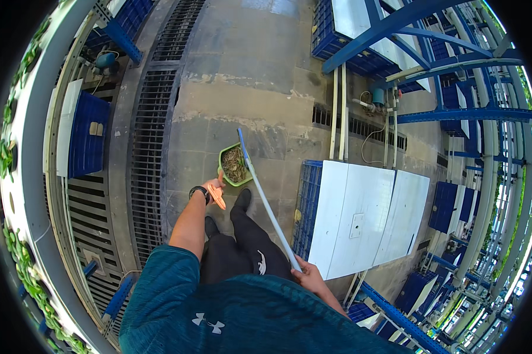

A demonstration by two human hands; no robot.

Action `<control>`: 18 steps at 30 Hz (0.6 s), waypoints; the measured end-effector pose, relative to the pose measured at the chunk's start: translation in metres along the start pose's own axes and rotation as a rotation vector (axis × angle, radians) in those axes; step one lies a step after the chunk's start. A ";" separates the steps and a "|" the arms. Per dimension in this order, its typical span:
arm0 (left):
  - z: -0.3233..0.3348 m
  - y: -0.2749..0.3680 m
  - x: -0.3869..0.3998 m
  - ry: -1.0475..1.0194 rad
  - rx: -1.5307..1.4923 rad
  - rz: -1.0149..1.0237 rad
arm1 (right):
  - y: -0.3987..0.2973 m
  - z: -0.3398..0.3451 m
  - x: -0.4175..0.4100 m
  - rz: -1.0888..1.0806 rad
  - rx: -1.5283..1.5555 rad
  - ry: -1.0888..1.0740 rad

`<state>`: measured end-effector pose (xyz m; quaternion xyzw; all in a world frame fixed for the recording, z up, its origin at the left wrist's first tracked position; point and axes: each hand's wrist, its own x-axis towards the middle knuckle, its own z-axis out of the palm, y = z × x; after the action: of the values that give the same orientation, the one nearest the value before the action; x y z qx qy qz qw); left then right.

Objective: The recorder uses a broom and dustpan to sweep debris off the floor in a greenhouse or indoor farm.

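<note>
Reaching down ahead of me, my left hand (214,190), with a black watch on the wrist, holds a flat orange object (217,196) whose kind I cannot tell. One of its fingers is at the near left rim of a green plastic basket (251,178), which contains dry brown and green plant debris (234,163). At my right hip, my right hand (309,275) grips the near end of a long pale grey pole (270,210). The pole's blue far section (242,144) passes over the basket's right side. Whether the pole touches the basket is unclear.
My dark shoes (243,200) stand close behind the basket. A floor grating (148,119) runs along the left. To the right is a blue crate (309,208) with white panels (363,217) on top. Blue metal frames (460,116), pipes and leafy growing channels surround the aisle.
</note>
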<state>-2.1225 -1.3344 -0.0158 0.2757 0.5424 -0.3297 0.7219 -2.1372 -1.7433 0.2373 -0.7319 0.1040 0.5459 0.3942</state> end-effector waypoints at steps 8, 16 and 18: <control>-0.001 -0.037 -0.012 -0.030 -0.161 0.045 | 0.008 -0.060 0.065 -0.200 -0.656 0.399; 0.009 -0.048 -0.004 0.013 -0.184 0.057 | 0.035 0.025 0.112 -0.140 -0.524 0.228; 0.001 -0.052 -0.003 0.037 -0.224 0.051 | 0.002 0.032 0.079 -0.008 -0.255 0.037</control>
<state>-2.1628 -1.3678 -0.0142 0.2130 0.5819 -0.2435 0.7461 -2.1316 -1.7005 0.1634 -0.7864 0.0379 0.5396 0.2983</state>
